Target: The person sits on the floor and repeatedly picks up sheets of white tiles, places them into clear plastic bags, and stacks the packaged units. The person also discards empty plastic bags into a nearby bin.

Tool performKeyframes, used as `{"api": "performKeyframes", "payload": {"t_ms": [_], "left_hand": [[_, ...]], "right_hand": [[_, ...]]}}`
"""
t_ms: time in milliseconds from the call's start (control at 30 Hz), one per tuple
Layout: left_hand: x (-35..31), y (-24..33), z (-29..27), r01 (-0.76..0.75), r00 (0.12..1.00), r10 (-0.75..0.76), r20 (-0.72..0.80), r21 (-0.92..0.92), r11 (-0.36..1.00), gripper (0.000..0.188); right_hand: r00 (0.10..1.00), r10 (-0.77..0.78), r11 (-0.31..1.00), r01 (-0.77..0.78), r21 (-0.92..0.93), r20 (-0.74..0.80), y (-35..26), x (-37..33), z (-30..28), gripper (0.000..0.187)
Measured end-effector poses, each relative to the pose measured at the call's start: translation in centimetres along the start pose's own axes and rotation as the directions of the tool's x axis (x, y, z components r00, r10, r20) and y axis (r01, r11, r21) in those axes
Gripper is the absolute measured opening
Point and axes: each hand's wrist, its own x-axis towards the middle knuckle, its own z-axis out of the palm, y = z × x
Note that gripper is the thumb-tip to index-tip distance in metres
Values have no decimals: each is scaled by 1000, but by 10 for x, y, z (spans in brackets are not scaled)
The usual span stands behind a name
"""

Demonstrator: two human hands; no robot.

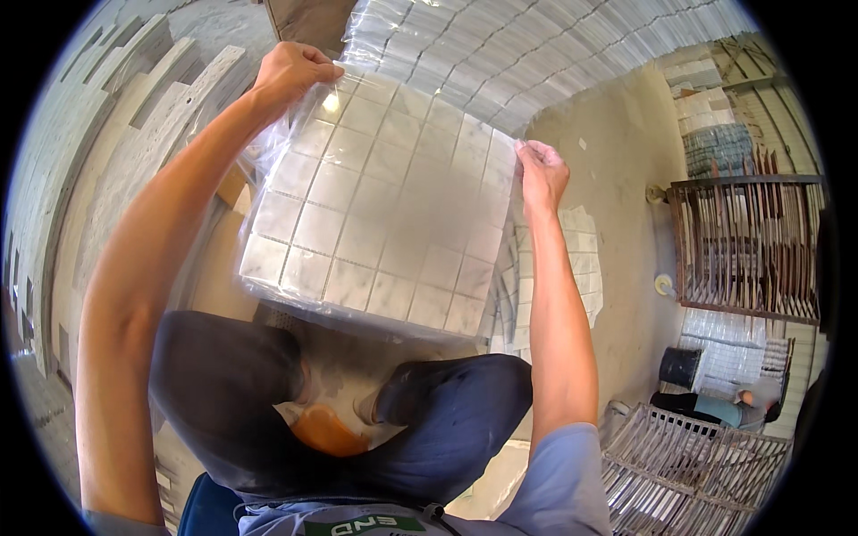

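Observation:
A sheet of square white-and-grey marble mosaic tiles (357,214) lies across the space in front of my knees, with dark gaps between its tiles. Clear plastic film (273,143) bunches along its left side and shows under its near edge. My left hand (295,70) pinches the sheet's far left corner, where the film also gathers. At the far right corner, the thumb and fingers of my right hand (543,170) close on the sheet's edge. Whatever supports the sheet from below is mostly hidden.
Beyond the sheet stand rows of stacked mosaic sheets (509,45). Stone slabs (170,116) lie at left. More mosaic sheets (576,259) are on the floor beside my right forearm. Slatted racks (746,246) stand at right, near another person (719,411). An orange object (329,431) is between my feet.

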Motion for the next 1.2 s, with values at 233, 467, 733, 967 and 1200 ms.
{"api": "performKeyframes", "payload": {"t_ms": [233, 467, 733, 967, 1200], "left_hand": [[2, 8, 8, 30, 994, -27, -103, 27, 999, 22], [1, 3, 7, -7, 995, 6, -103, -5, 1000, 23], [0, 3, 11, 56, 991, -58, -117, -22, 998, 22], [7, -7, 8, -66, 989, 85, -120, 158, 985, 33], [-9, -9, -74, -68, 992, 89, -93, 209, 976, 32]], "right_hand": [[995, -101, 984, 97, -151, -21, 8, 26, 5, 32], [998, -3, 991, -5, -132, -58, 3, 26, -1, 45], [997, -71, 947, 75, -312, 24, 11, 8, -5, 68], [994, -97, 904, 67, -423, -48, 12, 11, 2, 61], [985, -78, 903, 5, -431, -152, 13, -7, -53, 45]]}}
